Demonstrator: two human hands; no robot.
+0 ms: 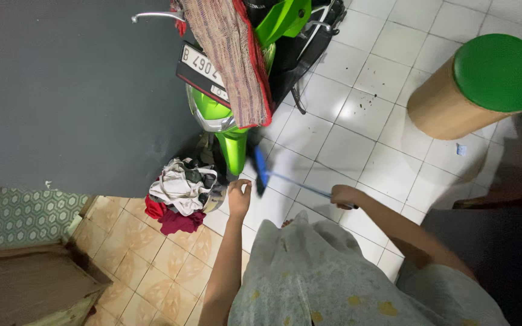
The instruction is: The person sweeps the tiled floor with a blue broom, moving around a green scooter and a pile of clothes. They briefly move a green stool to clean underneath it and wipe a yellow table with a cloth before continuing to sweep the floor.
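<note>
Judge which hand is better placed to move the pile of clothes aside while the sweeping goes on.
Left, probably. The left hand is free and hangs right beside the pile of clothes by the green scooter. The right hand is closed around the broom handle, farther from the pile.

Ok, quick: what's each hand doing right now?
Left hand: not gripping anything visible, near the pile of clothes.
Right hand: closed on the blue broom handle.

green motorcycle (231, 115), blue broom (261, 169), white floor tiles (357, 115)
</note>
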